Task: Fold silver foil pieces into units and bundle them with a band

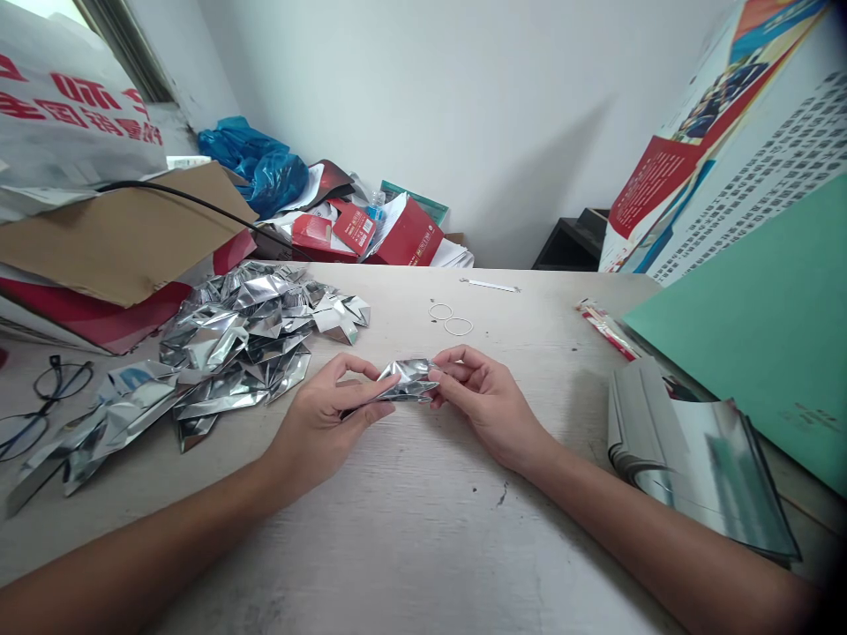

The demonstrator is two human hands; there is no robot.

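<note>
Leads from the left forearm [165,529] and right forearm [622,516], closest to the camera, to one foil packet [414,379] pinched at both ends

Holds the left hand [324,410] narrow, with thumb and fingers on the packet's left end. Holds the right hand [490,401] narrow too, with thumb and fingertips nipping the right end. Has the packet directly between both hands, low over the tabletop [397,538]; cannot tell whether touching.

Risks creasing or splitting the thin-looking foil through uneven pulling between the two pinches. Could slip out of the right hand, given a glossy surface and a grip only near the edge. Could unfold on losing either pinch, judging by the crinkled shape.

Has a loose foil heap [244,326] left of the left hand and slightly beyond; could slide or spread from a bump by those knuckles. Has eyeglasses [48,407] well left of the left hand, near the heap's closer end; could be scraped or pushed by shifting foil.

Has two white rings [451,318] just beyond the right hand's fingertips, light enough, apparently, to flick away by accident. Has a slim white strip [493,285] farther beyond.

Has a booklet stack [694,467] to the right of the right hand, near the right forearm and beside a green board [760,326]; could fan out or slide from an elbow's nudge.
</note>
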